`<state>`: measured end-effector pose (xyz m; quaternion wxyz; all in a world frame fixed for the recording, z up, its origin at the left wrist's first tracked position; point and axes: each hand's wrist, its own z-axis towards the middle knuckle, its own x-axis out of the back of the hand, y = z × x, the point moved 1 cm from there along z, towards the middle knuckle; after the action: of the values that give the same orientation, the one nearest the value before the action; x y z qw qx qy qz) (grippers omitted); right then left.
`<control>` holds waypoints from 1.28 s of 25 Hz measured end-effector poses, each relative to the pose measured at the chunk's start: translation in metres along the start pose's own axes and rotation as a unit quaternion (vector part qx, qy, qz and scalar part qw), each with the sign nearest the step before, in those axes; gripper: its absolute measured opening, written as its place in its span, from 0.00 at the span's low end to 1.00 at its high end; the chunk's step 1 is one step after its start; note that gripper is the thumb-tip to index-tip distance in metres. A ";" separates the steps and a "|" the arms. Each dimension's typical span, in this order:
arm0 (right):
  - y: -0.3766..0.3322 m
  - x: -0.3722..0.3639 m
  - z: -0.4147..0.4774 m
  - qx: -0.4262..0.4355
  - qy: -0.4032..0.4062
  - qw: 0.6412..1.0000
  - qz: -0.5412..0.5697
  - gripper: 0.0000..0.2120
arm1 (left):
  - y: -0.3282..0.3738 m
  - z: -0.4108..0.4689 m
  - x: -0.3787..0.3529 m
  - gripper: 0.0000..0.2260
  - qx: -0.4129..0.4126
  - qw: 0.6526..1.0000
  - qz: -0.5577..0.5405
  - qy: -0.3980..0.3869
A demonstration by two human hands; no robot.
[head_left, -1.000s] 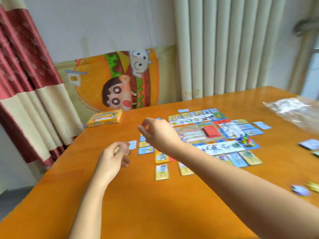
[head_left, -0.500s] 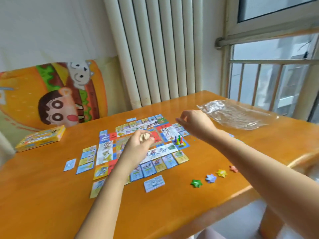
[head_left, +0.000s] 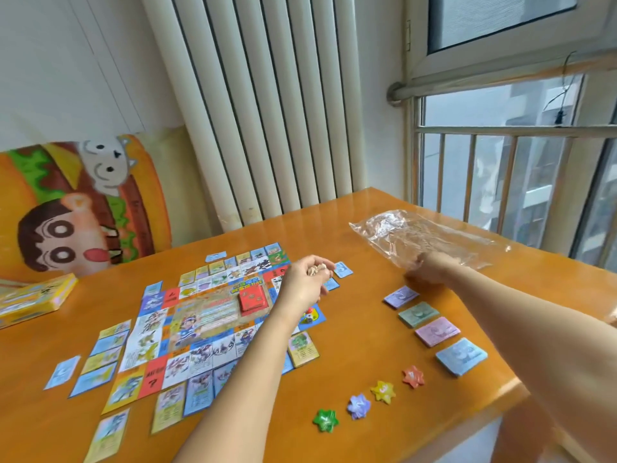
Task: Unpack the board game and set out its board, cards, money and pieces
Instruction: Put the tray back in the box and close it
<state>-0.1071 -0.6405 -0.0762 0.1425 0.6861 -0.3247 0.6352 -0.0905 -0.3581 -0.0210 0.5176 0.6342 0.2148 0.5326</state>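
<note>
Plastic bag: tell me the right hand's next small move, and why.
Probably pinch the near edge of the plastic bag and lift it open. The right hand is at that edge; the left hand grips small pale pieces over the board, which may belong inside.

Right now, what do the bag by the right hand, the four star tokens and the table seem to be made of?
Bag: thin clear plastic film, glossy; it is see-through and crinkled.
Star tokens: likely moulded plastic, shiny, in solid green, purple, yellow and red.
Table: orange-brown wood or wood veneer under gloss lacquer; it mirrors the window light.
</note>
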 end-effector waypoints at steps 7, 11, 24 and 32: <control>0.008 0.007 -0.001 -0.041 0.105 0.991 0.071 0.09 | -0.004 0.005 -0.015 0.12 0.089 0.950 -0.299 -0.016; -0.025 0.053 -0.023 -0.005 0.188 0.977 0.102 0.11 | 0.026 -0.004 -0.015 0.13 0.080 0.890 -0.449 -0.017; -0.165 0.109 -0.254 0.407 0.065 0.769 0.488 0.14 | 0.065 -0.076 0.053 0.31 -0.088 0.924 -0.359 0.096; -0.210 0.063 -0.298 0.408 -0.152 0.627 0.646 0.11 | 0.051 -0.166 0.107 0.09 -0.136 0.897 -0.368 0.202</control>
<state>-0.2093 -0.3191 0.0759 -0.6501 0.3752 -0.4095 0.5186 -0.2168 -0.2177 0.0553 0.7036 0.3121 0.4579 0.4449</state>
